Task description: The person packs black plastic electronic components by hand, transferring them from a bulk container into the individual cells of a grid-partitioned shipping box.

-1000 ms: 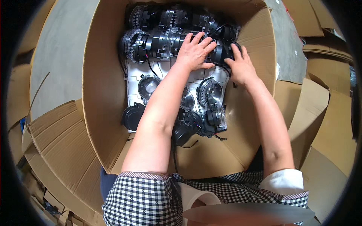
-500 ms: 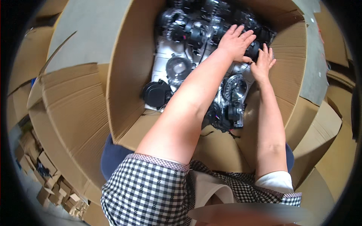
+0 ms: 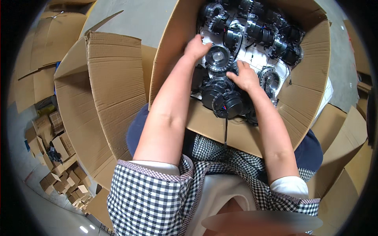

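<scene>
Two forearms (image 3: 163, 114) extended, we reach upper center: right hand (image 3: 246, 77) spread, left hand (image 3: 195, 48) beside a round lens (image 3: 217, 58), its grip unclear.

Light was bright, w/ small glare on clear lenses (image 3: 217, 57) inside carton (image 3: 309, 76); carton's far end was dimmer. L. hand (image 3: 197, 48), in carton, was slightly blurred. Far around carton, lines bent, corners went black; below it, oval smear (image 3: 262, 222).

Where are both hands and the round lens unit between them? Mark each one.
Left hand (image 3: 197, 49), head view: back of hand.
Right hand (image 3: 245, 77), head view: back of hand.
Round lens unit (image 3: 217, 57), head view: its clear face.
</scene>
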The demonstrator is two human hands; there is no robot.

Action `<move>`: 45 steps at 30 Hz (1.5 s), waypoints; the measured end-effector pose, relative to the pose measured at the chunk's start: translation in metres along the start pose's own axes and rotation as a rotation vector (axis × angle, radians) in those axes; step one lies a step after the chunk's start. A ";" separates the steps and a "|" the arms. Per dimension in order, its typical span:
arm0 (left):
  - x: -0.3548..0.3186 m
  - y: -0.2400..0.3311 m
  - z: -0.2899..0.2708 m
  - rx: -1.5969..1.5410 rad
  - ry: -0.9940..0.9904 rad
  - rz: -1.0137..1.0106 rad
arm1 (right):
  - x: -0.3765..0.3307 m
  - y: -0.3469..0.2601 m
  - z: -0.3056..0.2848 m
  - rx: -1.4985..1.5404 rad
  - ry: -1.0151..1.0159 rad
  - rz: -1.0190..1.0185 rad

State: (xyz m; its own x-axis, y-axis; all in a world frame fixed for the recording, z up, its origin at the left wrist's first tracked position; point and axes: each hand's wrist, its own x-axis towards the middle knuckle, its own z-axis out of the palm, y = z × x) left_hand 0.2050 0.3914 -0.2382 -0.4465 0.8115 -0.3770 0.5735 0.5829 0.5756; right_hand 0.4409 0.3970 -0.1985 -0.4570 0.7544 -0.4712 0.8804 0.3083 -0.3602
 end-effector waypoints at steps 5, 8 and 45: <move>-0.004 0.003 0.041 -0.049 -0.201 -0.117 | 0.009 0.030 0.025 0.117 0.090 0.049; -0.006 0.006 0.036 0.003 -0.233 -0.094 | 0.007 0.032 0.017 0.061 0.024 0.077; -0.024 0.070 -0.019 0.588 0.170 0.006 | -0.010 -0.018 -0.087 -0.245 -0.107 -0.315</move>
State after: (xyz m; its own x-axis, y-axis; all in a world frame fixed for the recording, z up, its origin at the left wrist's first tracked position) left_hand 0.2424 0.4114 -0.1748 -0.5177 0.8252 -0.2257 0.8378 0.5425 0.0618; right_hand 0.4404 0.4348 -0.1171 -0.7083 0.5404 -0.4541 0.6934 0.6532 -0.3042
